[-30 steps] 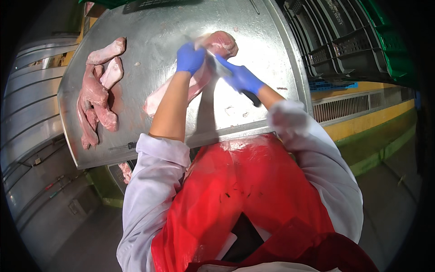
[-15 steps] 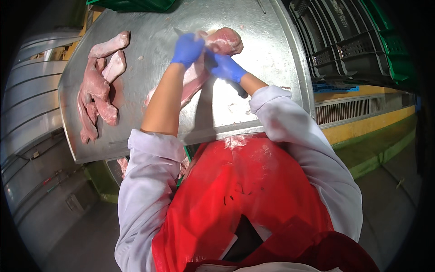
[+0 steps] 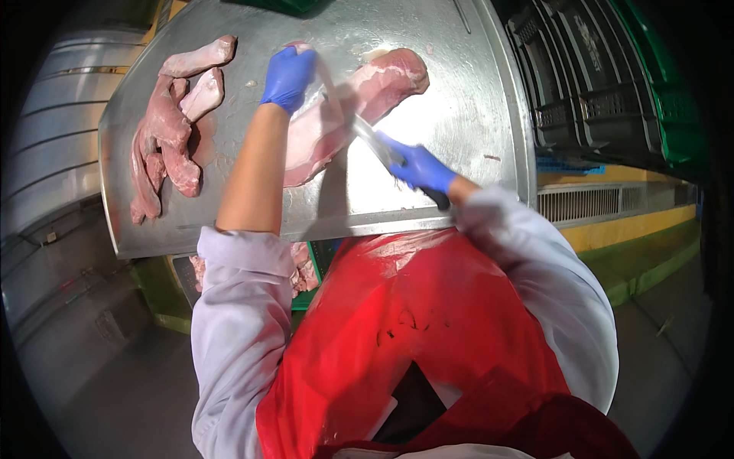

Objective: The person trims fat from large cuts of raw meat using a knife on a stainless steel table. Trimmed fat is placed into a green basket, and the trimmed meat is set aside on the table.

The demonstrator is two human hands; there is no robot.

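Note:
A long slab of pink raw meat with a pale fatty side lies slantwise on the metal table. At its far left edge my left hand, in a blue glove, is closed on a pale strip of trimming, which is smeared by motion. A bit of pink shows above the fist. My right hand, also gloved in blue, grips a knife by its dark handle. The blade points up and left, over the right edge of the slab. Whether it touches the meat I cannot tell.
Several pieces of raw meat are heaped at the table's left. Dark crates stand beyond the right edge, with a green one beside them. A green bin with meat scraps sits below the front edge. A thin rod lies at the back.
My hands have come apart: the left moved left with the pale strip, the right drew back toward me and right with the knife. More of the slab is uncovered. The view has shifted slightly.

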